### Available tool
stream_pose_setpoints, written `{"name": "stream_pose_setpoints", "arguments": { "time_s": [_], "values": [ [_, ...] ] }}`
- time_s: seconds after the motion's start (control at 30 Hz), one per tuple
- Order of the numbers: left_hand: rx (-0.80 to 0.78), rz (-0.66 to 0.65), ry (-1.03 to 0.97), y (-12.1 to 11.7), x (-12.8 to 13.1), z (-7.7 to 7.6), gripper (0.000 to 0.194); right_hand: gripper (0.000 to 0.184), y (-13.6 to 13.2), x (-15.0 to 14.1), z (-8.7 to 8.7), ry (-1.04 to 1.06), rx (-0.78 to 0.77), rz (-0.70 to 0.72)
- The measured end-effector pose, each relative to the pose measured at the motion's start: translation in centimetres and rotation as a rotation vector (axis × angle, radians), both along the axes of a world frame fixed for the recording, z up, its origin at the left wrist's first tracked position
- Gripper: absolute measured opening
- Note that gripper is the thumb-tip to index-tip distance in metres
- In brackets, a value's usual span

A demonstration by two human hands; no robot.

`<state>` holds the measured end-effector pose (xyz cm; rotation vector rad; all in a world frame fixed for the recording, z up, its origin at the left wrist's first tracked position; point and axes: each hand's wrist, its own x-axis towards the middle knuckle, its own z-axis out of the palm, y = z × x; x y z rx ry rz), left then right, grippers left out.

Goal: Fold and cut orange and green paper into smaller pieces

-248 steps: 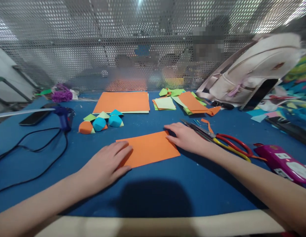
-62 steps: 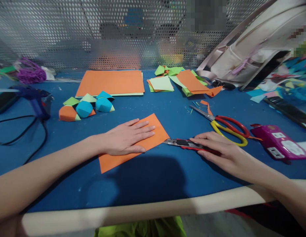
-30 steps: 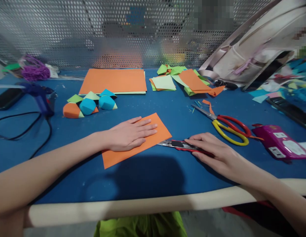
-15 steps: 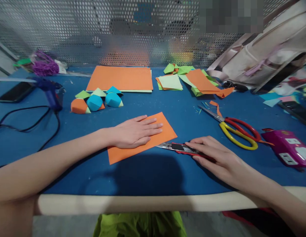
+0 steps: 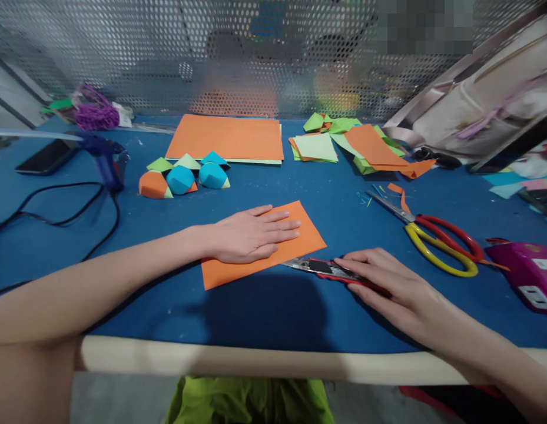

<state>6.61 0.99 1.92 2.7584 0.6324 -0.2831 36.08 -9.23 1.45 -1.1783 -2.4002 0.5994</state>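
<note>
My left hand [image 5: 251,235] lies flat with fingers stretched out on a piece of orange paper [image 5: 231,274], pressing it to the blue table. My right hand [image 5: 383,274] is closed around a red and black utility knife [image 5: 326,268]. The knife lies low over the table, its blade pointing left. Its tip touches or slips under the paper's near edge; I cannot tell which. To the right of the knife lie scissors [image 5: 445,244] with one red and one yellow handle.
Several folded paper pieces [image 5: 180,178] and an orange sheet stack [image 5: 229,138] sit behind my left hand. Green and orange paper pieces [image 5: 370,147] lie at the back right. A blue glue gun [image 5: 105,159] with its cord is at left, a purple power socket [image 5: 524,277] at right.
The whole view has shifted slightly, so things appear a little farther right. Both hands, the paper and the knife keep nearly the same places relative to each other.
</note>
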Motion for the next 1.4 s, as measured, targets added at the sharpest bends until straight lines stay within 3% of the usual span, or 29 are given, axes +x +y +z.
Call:
{"name": "stream_pose_setpoints", "arguments": {
  "time_s": [0.6,1.4],
  "values": [
    [0.009,-0.003,-0.032,-0.1,-0.1,-0.3,0.057,0.033,0.0,-1.5,0.0,0.019,0.117,0.074],
    [0.018,-0.017,-0.045,-0.1,0.0,-0.6,0.059,0.038,0.2,-3.1,-0.3,-0.015,0.144,0.135]
  ]
}}
